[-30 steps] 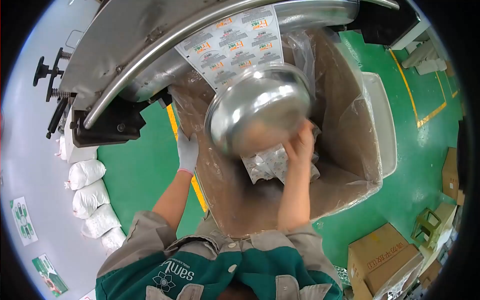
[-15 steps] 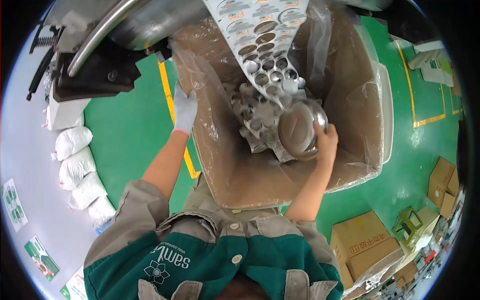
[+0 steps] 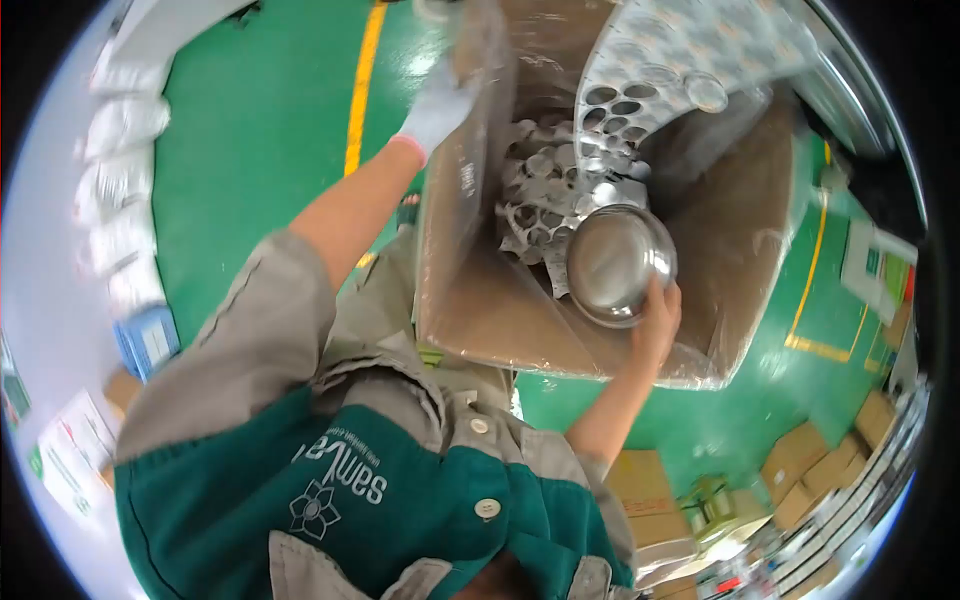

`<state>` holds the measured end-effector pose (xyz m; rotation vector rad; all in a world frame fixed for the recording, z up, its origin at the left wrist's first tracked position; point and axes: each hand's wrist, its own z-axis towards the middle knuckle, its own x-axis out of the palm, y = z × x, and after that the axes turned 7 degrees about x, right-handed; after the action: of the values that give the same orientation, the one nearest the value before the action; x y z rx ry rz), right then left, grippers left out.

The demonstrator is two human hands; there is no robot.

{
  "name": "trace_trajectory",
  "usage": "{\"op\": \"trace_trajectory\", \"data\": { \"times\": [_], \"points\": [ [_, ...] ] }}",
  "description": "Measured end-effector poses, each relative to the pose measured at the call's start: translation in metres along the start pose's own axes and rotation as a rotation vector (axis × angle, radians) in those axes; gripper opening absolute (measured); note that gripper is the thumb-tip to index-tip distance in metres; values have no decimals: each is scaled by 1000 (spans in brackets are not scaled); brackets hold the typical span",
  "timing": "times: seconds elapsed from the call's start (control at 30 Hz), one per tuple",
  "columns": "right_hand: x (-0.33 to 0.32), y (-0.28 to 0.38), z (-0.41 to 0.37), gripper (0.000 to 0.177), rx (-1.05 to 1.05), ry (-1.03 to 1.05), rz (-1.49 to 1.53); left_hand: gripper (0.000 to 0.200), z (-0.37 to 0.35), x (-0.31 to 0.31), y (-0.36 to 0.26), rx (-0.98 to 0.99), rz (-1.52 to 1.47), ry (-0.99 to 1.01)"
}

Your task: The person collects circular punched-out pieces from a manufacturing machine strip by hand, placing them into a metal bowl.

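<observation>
My right hand point(image 3: 657, 322) grips a round, shiny metal bowl point(image 3: 617, 262) by its lower right edge. The bowl is over the inside of a large cardboard box point(image 3: 545, 335) lined with clear plastic. At the box's left side is my left hand point(image 3: 437, 110), in a pale glove with a pink cuff. It is against or close to the upper left edge; its fingers are blurred and partly hidden. Punched metal scrap point(image 3: 540, 190) with round holes lies heaped in the box. A long printed metal strip point(image 3: 680, 60), also full of holes, hangs down into it.
White sacks point(image 3: 120, 190) line the wall at left, with a blue package point(image 3: 147, 340) below them. Metal machinery point(image 3: 850, 100) stands at the upper right. Cardboard cartons point(image 3: 645, 495) and a green stand point(image 3: 715, 510) are at the lower right. Yellow lines mark the green floor.
The view has swung, so the box and machine appear shifted. My right hand still holds the bowl, whose open face now shows more. My left hand appears higher along the box's left side.
</observation>
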<state>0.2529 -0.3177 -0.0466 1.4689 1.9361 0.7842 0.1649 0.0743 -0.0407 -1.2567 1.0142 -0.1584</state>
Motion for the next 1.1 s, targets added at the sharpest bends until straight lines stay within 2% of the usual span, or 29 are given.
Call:
{"op": "trace_trajectory", "data": {
  "times": [0.03, 0.07, 0.1, 0.13, 0.2, 0.23, 0.27, 0.3, 0.33, 0.37, 0.4, 0.43, 0.47, 0.5, 0.53, 0.57, 0.6, 0.67, 0.7, 0.77, 0.8, 0.9, 0.93, 0.97, 1.07, 1.1],
  "points": [
    [-31, -9, -13, 32, -45, 105, 256, 61, -2, -11, 6, -56, -44, 105],
    [-56, -5, -47, 47, -27, 137, 405, 64, -7, -22, 15, -176, -213, 114],
    [-102, -31, -63, 58, -5, 71, 605, 66, -16, -35, 25, -289, -381, 123],
    [-114, -31, -99, 67, -129, 48, 698, 66, -31, -48, 41, -320, -369, 93],
    [-156, -58, -145, 65, -67, -186, 484, 68, -70, -71, 86, -338, -550, 82],
    [-145, -64, -181, 60, -46, -507, 277, 66, -95, -84, 100, -330, -198, 358],
    [-169, -77, -206, 58, 128, -402, 330, 65, -126, -96, 111, -307, 153, 629],
    [-198, -99, -223, 56, 300, -294, 387, 70, -164, -102, 132, -266, 301, 863],
    [-226, -138, -221, 51, 249, -122, -258, 76, -173, -104, 102, -541, 326, 1385],
    [-226, -170, -214, 47, 282, 7, -418, 76, -241, -112, 165, -383, 360, 1266],
    [-226, -200, -207, 43, 292, 141, -576, 69, -276, -118, 171, -288, 410, 1235],
    [-191, -213, -201, 41, 238, 256, -668, 61, -299, -119, 168, -190, 458, 1201],
    [-151, -222, -196, 40, 173, 366, -751, 61, -303, -121, 162, -188, 456, 1201],
    [-114, -219, -197, 42, -69, 502, -1247, 49, -300, -124, 153, -146, 406, 1128],
    [-97, -241, -198, 42, 5, 582, -1461, 37, -296, -124, 147, -96, 359, 1047],
    [-79, -258, -187, 44, 72, 648, -1666, 31, -296, -123, 143, -112, 315, 1076],
    [-65, -242, -176, 44, 41, 615, -1650, 26, -295, -122, 140, -117, 277, 1110],
    [-59, -202, -177, 34, -35, 747, -1550, 19, -301, -121, 141, -168, 288, 980],
    [-54, -202, -177, 34, -36, 709, -1544, 19, -300, -121, 141, -132, 286, 989],
    [-42, -202, -176, 23, 112, 773, -1749, 20, -297, -116, 144, -238, 368, 989],
    [-45, -209, -174, 21, 43, 773, -1751, 20, -290, -114, 139, -222, 360, 985],
    [-53, -225, -161, 20, -17, 781, -1701, 20, -280, -128, 116, -253, 404, 1059],
    [-43, -195, -165, 22, -82, 790, -1714, 20, -283, -138, 116, -278, 403, 1140],
    [-37, -175, -165, 22, -77, 779, -1715, 21, -283, -149, 116, -301, 403, 1224],
    [-32, -150, -170, 24, 7, 834, -1764, 25, -281, -186, 106, -259, 287, 1314],
    [-35, -150, -175, 23, 29, 836, -1768, 25, -290, -182, 127, -263, 271, 1330]
  ]
}}
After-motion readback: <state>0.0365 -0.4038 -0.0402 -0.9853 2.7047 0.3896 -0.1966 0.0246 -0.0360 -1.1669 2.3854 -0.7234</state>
